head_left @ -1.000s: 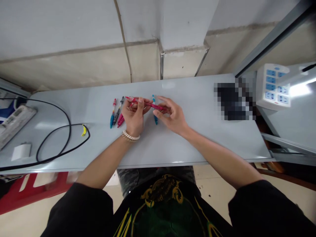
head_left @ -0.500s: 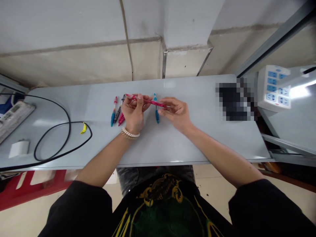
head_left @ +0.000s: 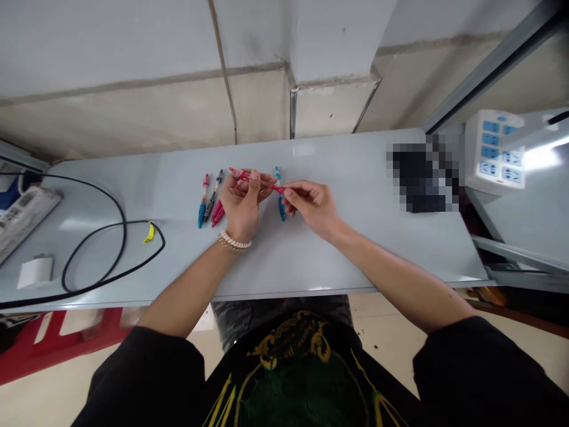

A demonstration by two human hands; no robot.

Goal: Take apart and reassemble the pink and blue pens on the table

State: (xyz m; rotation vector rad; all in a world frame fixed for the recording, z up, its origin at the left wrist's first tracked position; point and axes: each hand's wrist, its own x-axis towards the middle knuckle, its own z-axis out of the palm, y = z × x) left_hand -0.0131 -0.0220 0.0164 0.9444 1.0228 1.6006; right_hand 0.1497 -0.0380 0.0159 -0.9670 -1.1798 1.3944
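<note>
Above the middle of the table, a red pen (head_left: 240, 174) slants between my two hands. My left hand (head_left: 243, 201) is closed on its barrel, thumb on top. The fingers of my right hand (head_left: 313, 204) pinch the pen's other end and hide its tip. Behind my hands lies a blue pen (head_left: 281, 209), partly covered by my right fingers. Left of my left hand rest a pen with a pink top and blue grip (head_left: 203, 209), a grey-black pen (head_left: 211, 204) and a pink pen (head_left: 217, 213), the last partly hidden by that hand.
A black cable (head_left: 125, 231) with a yellow tag (head_left: 150, 232) loops over the table's left side, near a white charger (head_left: 34, 271) and a long white box (head_left: 27, 218). To the right are a pixelated dark object (head_left: 418, 181) and a white power strip (head_left: 494, 151).
My right hand has moved slightly left, and its fingers have closed around the pen's end. My left hand keeps its hold. The view has shifted a little.
</note>
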